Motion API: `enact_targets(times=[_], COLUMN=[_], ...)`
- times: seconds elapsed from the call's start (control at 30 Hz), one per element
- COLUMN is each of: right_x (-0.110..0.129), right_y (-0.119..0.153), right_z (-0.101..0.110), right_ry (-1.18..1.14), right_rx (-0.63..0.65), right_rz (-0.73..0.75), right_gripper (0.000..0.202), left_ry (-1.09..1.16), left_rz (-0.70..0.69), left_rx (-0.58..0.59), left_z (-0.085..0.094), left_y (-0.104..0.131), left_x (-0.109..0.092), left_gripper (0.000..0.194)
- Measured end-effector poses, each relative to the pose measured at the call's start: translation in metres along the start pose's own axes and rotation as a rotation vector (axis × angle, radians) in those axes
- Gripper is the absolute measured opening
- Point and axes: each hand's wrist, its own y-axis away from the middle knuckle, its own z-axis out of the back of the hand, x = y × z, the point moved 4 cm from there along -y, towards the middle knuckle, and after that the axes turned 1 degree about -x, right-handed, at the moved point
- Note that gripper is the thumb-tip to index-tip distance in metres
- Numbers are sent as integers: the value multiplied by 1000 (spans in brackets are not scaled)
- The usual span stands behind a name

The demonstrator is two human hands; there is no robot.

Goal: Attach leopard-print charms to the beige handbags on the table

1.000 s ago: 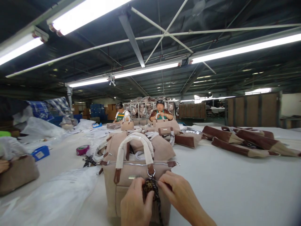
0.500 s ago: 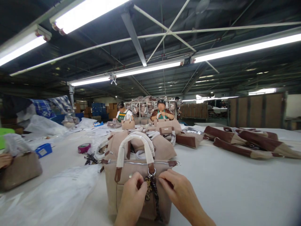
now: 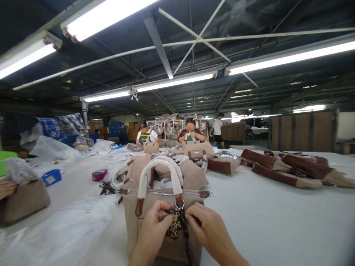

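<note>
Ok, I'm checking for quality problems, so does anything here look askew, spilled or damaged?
Nothing looks plainly wrong. The front bag stands upright, and the leopard-print charm in the left hand shows no visible damage. Only the clear plastic looks untidy, lying rumpled across the table to the left.

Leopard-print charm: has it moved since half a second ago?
Yes. Against the silver ring, the leopard-print charm has turned to show more of its face, spreading further left. It hangs below the ring, as before.
</note>
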Motion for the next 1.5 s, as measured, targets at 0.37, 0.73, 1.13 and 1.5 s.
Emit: enact_targets(times=[0.37,0.73,1.13,1.5], right_x=[1,3,3,-11], right_y=[0,-2,-3,-14], right_z=[-3,-7,-1,11], right_ry=[-19,51,16,-516], right_rx=[-3,-13,-7,3], right_rz=[15,18,-7,-147], right_gripper=[22,21,21,14], left_ry=[-509,-458,-400,288], left_rz=[-292,-249,-229,61], left_rx=[41,80,74,57], left_z=[-4,-5,-3,5], left_y=[0,-10,-13,-29], left_x=[-25,-30,-33,-33], left_gripper=[18,22,12,26])
